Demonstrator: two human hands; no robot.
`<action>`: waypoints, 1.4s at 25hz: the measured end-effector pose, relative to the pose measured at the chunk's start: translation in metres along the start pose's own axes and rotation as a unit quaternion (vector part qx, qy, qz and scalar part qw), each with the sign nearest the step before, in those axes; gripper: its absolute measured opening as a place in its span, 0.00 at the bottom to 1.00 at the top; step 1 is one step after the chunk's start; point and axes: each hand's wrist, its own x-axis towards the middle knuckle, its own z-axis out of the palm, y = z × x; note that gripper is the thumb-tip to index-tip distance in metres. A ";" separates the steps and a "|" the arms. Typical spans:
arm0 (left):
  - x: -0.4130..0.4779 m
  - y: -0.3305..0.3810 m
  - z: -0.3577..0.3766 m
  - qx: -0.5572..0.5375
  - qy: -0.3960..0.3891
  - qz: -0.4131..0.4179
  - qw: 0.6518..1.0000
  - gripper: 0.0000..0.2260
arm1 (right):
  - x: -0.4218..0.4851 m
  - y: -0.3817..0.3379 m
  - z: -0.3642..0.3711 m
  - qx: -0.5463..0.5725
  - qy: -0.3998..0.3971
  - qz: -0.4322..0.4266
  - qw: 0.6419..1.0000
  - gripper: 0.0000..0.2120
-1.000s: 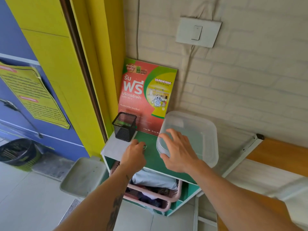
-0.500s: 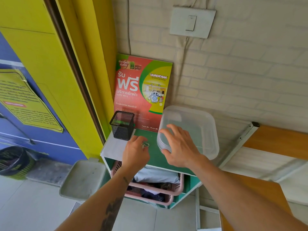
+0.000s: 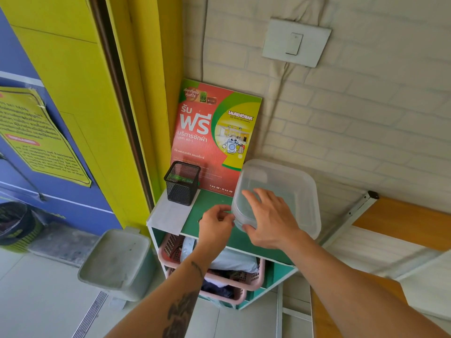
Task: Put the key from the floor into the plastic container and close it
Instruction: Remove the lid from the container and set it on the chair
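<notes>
A clear plastic container (image 3: 296, 184) with its lid on stands on the green top of a small shelf unit (image 3: 214, 200), against the brick wall. My right hand (image 3: 268, 218) lies over its near left corner, fingers spread on the lid and thumb on the near edge. My left hand (image 3: 216, 225) is just left of that corner, with its fingertips pinched together and touching the container's side. The key is almost wholly hidden inside those fingers.
A black mesh pen cup (image 3: 181, 184) stands at the shelf's back left, before a red and green poster (image 3: 214, 132). Pink baskets (image 3: 246, 282) of clothes fill the shelf below. A grey bin (image 3: 117, 259) sits on the floor at left. A wooden tabletop (image 3: 400, 220) is at right.
My left hand has moved right, from the shelf top to the container's left corner, and the key once visible at its fingertips is now covered. My right hand stays on the lid.
</notes>
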 end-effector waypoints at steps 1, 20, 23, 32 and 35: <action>0.000 0.000 0.001 -0.021 -0.005 -0.012 1.000 0.08 | 0.001 0.000 -0.001 -0.001 0.001 -0.003 1.000 0.38; 0.006 0.000 0.003 -0.158 -0.064 -0.085 0.982 0.06 | 0.010 -0.002 -0.014 -0.074 -0.049 -0.052 0.995 0.40; 0.006 0.002 0.001 -0.150 -0.064 -0.089 0.983 0.06 | 0.011 0.003 -0.023 -0.052 -0.028 -0.049 0.997 0.40; 0.004 0.011 -0.003 -0.126 -0.070 -0.105 0.984 0.06 | 0.005 0.012 -0.051 0.021 0.006 -0.044 0.999 0.34; 0.002 0.014 -0.004 -0.109 -0.066 -0.103 0.986 0.06 | 0.005 0.016 -0.060 0.034 0.017 -0.042 0.998 0.33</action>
